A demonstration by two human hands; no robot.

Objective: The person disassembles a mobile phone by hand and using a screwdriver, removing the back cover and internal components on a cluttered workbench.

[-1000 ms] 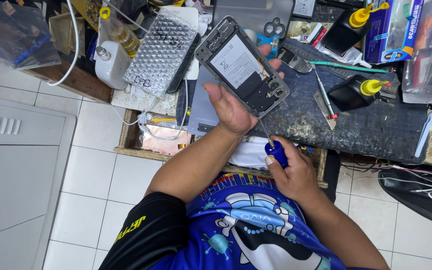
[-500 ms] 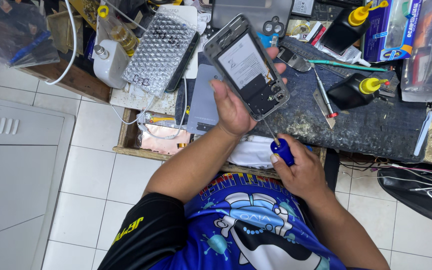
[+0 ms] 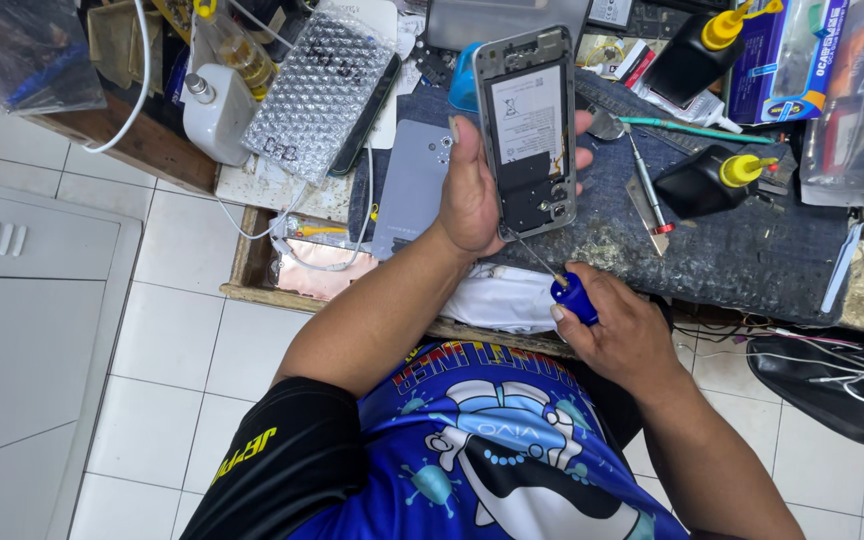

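Phone (image 3: 532,130), back cover off, is up in the left hand (image 3: 472,195), held upright above the dark work mat (image 3: 752,250), with the fingers curled round its right edge and the thumb along its left side. Right hand (image 3: 622,335) is wrapped round the blue handle of a small screwdriver (image 3: 574,297), and the thin shaft runs up and left to the phone's lower edge, the tip touching or just short of it; too fine to tell which. Just left of the gripping hand lies a grey back cover (image 3: 412,185), flat on the bench. Beside that, a bubble-wrap pouch (image 3: 317,95) leans over a dark slab, with a white bottle (image 3: 214,110) next to it. To the right, tweezers (image 3: 647,185) rest on the mat, a green-handled tool (image 3: 692,130) lies across its top edge, and two black bottles with yellow caps (image 3: 717,180) sit near. A white cloth (image 3: 502,295) hangs off the bench edge directly under the hands. Nothing blocks the screwdriver's line to the phone. Against half a second ago, the phone has swung from a slant to nearly upright, and the right hand has come up from the lap, screwdriver now pointed at the frame
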